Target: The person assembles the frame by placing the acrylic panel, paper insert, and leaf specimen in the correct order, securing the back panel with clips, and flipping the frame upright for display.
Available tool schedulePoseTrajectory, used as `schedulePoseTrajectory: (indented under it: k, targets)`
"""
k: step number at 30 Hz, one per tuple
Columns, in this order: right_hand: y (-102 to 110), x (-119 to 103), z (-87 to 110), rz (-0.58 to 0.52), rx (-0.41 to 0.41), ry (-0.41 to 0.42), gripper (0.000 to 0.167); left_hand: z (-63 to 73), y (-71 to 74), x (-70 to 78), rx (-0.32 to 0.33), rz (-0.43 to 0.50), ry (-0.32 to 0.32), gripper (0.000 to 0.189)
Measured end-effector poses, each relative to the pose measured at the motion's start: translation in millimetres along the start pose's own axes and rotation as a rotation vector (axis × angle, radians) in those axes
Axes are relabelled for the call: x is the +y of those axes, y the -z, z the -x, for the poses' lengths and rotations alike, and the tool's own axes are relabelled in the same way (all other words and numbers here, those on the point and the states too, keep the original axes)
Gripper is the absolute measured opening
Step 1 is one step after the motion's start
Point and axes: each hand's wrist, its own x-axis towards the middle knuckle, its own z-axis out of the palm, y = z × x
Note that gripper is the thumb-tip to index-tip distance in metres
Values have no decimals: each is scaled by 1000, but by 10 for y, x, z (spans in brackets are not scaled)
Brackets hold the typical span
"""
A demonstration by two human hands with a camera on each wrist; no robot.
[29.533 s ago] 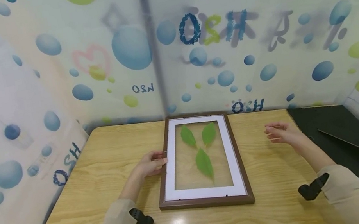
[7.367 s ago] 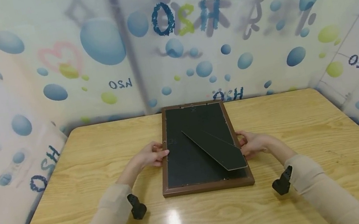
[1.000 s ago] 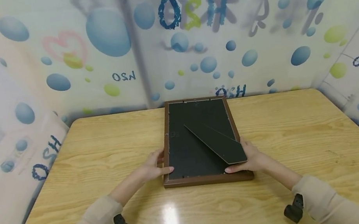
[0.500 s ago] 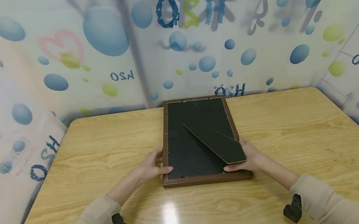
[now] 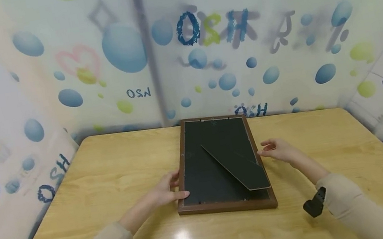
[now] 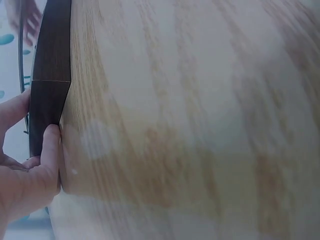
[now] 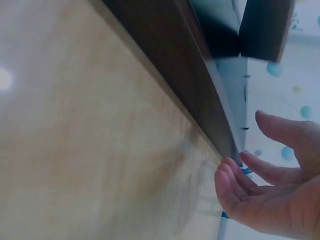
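Note:
A brown picture frame (image 5: 229, 209) lies face down on the table, its black backing board (image 5: 206, 176) inside the rim. From the board a black easel stand (image 5: 242, 165) slants out, its free end near the lower right side. My left hand (image 5: 165, 191) grips the frame's left side, the thumb over the rim onto the board and the other fingers against the outer edge, as the left wrist view also shows. Beside the frame's right side is my right hand (image 5: 279, 150), fingers loosely bent with nothing in them, fingertips right at the edge.
The wooden table (image 5: 115, 162) extends on both sides of the frame. A patterned curtain (image 5: 95, 89) with blue and green bubbles hangs behind the table's far edge and along both sides. Small metal tabs line the frame's inner rim.
Earlier, leaves in a white mat showed in the frame and the backing lay at right; now the backing covers them. Lately my right hand has let go of the lower right corner and moved up.

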Motion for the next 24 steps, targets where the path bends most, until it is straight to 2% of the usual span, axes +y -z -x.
schedulePoseTrajectory:
  k: [3, 7, 12, 17, 19, 21, 24]
  targets:
    - [13, -42, -240, 92, 52, 11, 63, 29, -14, 0, 16, -1, 2, 82]
    - [6, -137, -537, 260, 82, 73, 70, 70, -27, 9, 24, 1, 9, 83]
    - [40, -235, -757, 389, 80, 131, 74, 63, -46, 16, 16, 26, -20, 82]
    - [135, -209, -1047, 414, 21, 171, 83, 60, -51, 4, 13, 43, -44, 80]
    - [163, -89, -1255, 409, 4, 247, 89, 63, -45, -8, 17, 42, -44, 79]
    - [173, -52, -1379, 403, -24, 290, 92, 67, -35, -22, 14, 39, -45, 79]
    - [157, -159, -1360, 384, -51, 317, 86, 79, -21, -15, 12, 39, -45, 78]
